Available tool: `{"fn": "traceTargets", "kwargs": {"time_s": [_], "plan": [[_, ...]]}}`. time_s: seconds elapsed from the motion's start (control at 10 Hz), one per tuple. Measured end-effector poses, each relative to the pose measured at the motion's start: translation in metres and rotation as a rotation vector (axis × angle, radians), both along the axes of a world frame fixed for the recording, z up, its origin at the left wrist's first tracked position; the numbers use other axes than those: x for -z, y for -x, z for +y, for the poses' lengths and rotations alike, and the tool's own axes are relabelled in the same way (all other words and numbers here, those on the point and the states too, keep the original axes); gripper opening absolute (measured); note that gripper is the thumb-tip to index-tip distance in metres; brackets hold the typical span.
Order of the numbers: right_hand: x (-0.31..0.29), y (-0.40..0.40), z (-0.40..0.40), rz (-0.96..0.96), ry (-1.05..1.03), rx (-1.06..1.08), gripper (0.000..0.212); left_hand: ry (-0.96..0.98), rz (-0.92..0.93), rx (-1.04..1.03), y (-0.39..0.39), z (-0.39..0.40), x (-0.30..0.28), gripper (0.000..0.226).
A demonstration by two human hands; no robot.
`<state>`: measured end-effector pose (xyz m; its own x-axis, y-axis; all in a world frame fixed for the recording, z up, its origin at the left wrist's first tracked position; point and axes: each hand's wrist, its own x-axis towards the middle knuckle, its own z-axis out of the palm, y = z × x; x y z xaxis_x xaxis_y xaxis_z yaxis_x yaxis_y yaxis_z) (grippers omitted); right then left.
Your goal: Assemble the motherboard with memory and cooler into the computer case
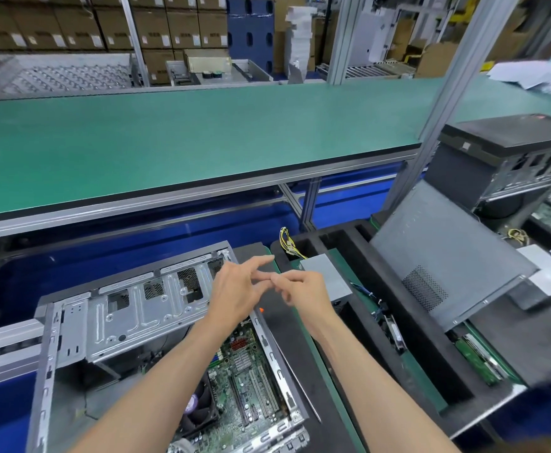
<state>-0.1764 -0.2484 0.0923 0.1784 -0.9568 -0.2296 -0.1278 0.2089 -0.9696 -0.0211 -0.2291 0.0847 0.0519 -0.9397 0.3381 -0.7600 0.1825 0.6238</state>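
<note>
The open grey computer case (pixel 130 308) lies on its side at the lower left. Inside it sits the green motherboard (pixel 251 380), with the black cooler fan (pixel 199 403) at its left edge. Both hands hover above the case's far right corner. My left hand (pixel 235 289) has its index and middle fingers stretched out to the right. My right hand (pixel 306 289) has curled, blurred fingers that meet the left fingertips. Whether anything small is pinched between them cannot be seen.
A black foam tray (pixel 332 371) to the right of the case holds a grey power supply (pixel 329 273) with yellow cables (pixel 285 241). A grey side panel (pixel 437 266) leans further right, below another case (pixel 509 158). A green bench (pixel 169 132) runs across behind.
</note>
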Motion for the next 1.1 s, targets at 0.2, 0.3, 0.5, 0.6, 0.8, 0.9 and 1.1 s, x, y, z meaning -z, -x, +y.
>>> {"fn": "traceTargets", "kwargs": {"time_s": [0.2, 0.3, 0.5, 0.6, 0.8, 0.9, 1.1], "plan": [[0.018, 0.012, -0.012, 0.244, 0.058, 0.003, 0.016, -0.204, 0.016, 0.083, -0.007, -0.008, 0.018, 0.051], [0.044, 0.023, -0.015, 0.594, 0.123, -0.076, 0.014, -0.237, -0.181, 0.06, -0.015, -0.01, 0.028, 0.034], [0.086, 0.026, -0.007, 0.914, 0.028, -0.213, 0.004, -0.241, -0.227, 0.093, -0.017, -0.012, 0.043, 0.026], [0.092, 0.025, -0.005, 0.915, -0.058, -0.214, 0.01, -0.232, -0.23, 0.092, -0.019, -0.015, 0.049, 0.026], [0.101, 0.026, -0.017, 0.844, -0.245, -0.184, 0.028, -0.183, -0.229, 0.081, -0.019, -0.018, 0.053, 0.027], [0.103, 0.025, -0.017, 0.855, -0.235, -0.185, 0.022, -0.199, -0.223, 0.09, -0.019, -0.017, 0.052, 0.025], [0.095, 0.026, -0.017, 0.905, -0.017, -0.29, 0.018, -0.2, -0.022, 0.067, -0.023, -0.012, 0.039, 0.026]]}}
